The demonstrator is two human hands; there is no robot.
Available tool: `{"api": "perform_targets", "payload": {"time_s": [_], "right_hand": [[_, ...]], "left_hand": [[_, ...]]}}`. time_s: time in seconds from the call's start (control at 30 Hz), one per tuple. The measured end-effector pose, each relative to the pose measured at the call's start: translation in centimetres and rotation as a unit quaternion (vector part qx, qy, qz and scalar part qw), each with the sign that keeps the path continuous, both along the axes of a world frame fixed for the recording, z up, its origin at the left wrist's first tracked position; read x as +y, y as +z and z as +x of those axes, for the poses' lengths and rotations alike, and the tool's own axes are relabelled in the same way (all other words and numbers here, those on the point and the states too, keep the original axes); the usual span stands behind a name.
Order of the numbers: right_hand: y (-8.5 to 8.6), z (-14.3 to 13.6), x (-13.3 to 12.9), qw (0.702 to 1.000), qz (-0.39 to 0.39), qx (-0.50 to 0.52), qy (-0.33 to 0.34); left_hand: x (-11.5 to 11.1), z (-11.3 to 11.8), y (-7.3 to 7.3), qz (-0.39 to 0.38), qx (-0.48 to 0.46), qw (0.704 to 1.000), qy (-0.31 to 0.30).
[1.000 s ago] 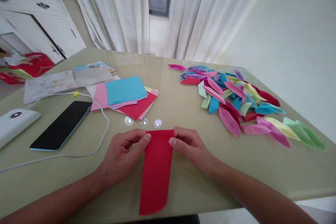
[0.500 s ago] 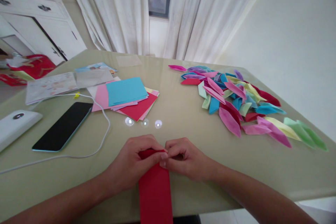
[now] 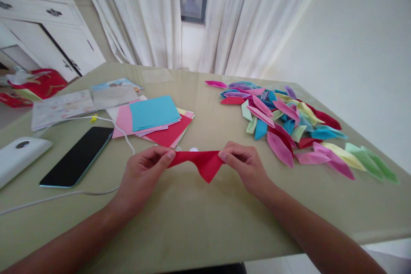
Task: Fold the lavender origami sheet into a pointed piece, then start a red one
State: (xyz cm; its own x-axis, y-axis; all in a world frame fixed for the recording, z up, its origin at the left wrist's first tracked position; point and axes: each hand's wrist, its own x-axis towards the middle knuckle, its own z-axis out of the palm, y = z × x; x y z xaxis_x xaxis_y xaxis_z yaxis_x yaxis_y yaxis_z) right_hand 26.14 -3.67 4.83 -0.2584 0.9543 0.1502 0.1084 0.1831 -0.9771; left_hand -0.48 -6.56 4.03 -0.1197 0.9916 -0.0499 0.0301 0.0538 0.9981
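A red paper (image 3: 202, 162) is pinched at each end, stretched level across the frame's centre between the left hand (image 3: 143, 175) and right hand (image 3: 245, 167).

Bare table (image 3: 199, 218) nearside; folded pieces (image 3: 285, 124) crowd right.

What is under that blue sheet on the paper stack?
Under the blue sheet lie pink sheets and a red sheet, with yellow edges showing. Anything wholly covered cannot be seen.
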Motion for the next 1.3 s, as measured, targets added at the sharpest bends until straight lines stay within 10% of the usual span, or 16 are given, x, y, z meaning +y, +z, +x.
{"api": "perform_targets", "payload": {"time_s": [0.5,0.7,1.3], "right_hand": [[-0.3,1.2,1.3,0.956,-0.165,0.194,-0.143],[-0.1,0.8,1.5,0.935,-0.286,0.192,-0.086],[0.5,0.6,1.0,0.930,-0.276,0.217,-0.105]], "left_hand": [[0.2,-0.5,-2.2,0.072,0.126,0.989,0.016],[-0.8,-0.3,-2.2,0.215,0.273,0.921,-0.177],[-1.1,-0.7,-2.2,0.213,0.316,0.904,-0.193]]}}
